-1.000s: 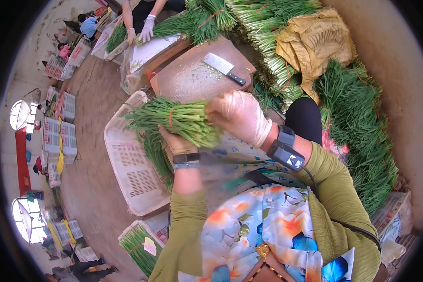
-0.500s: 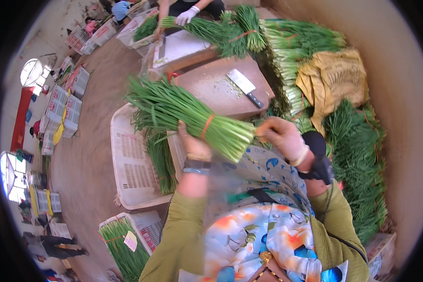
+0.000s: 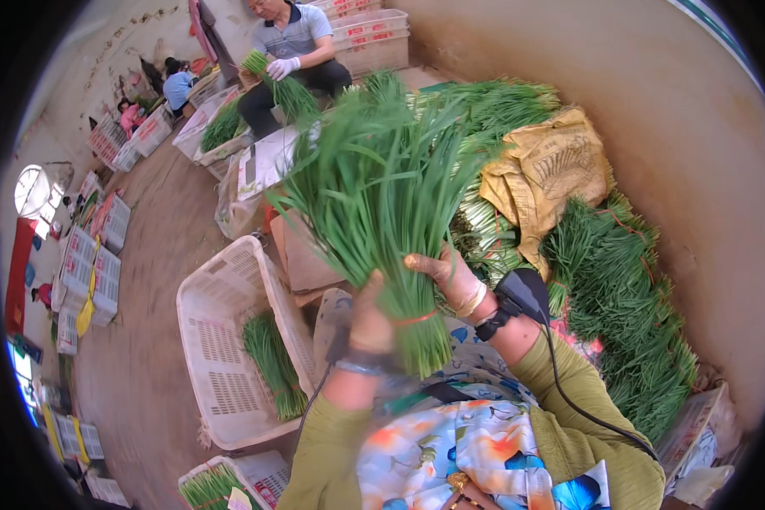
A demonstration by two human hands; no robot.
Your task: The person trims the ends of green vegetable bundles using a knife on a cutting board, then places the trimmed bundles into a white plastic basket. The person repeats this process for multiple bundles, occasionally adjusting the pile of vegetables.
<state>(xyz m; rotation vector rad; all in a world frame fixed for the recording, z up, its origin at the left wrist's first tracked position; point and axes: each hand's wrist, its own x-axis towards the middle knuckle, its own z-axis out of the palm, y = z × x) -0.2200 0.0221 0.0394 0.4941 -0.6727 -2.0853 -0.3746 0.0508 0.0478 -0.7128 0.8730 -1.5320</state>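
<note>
A bunch of long green leafy stalks (image 3: 382,204) stands roughly upright before me, leaves fanned upward, an orange band near its pale lower end. My left hand (image 3: 367,319), blurred, grips it from the left. My right hand (image 3: 446,276), in a thin translucent glove with stained fingertips, has its fingers closed on the bunch's right side. Behind it is a brown board (image 3: 297,251), largely hidden; the cleaver is not visible. Left of my hands, a white plastic basket (image 3: 212,357) holds more bunches (image 3: 268,365) along its right side.
A co-worker (image 3: 285,42) in a grey shirt handles another bunch beside a white board (image 3: 259,170). Piled bunches (image 3: 612,297) and a yellow sack (image 3: 544,170) line the wall on my right. A second crate (image 3: 255,476) is at the lower left. Stacked crates (image 3: 370,42) stand behind.
The bunch has swung from lying across, stems rightward, to upright, leaves up. My right hand has moved left onto it. The view has shifted, showing more of the co-worker.
</note>
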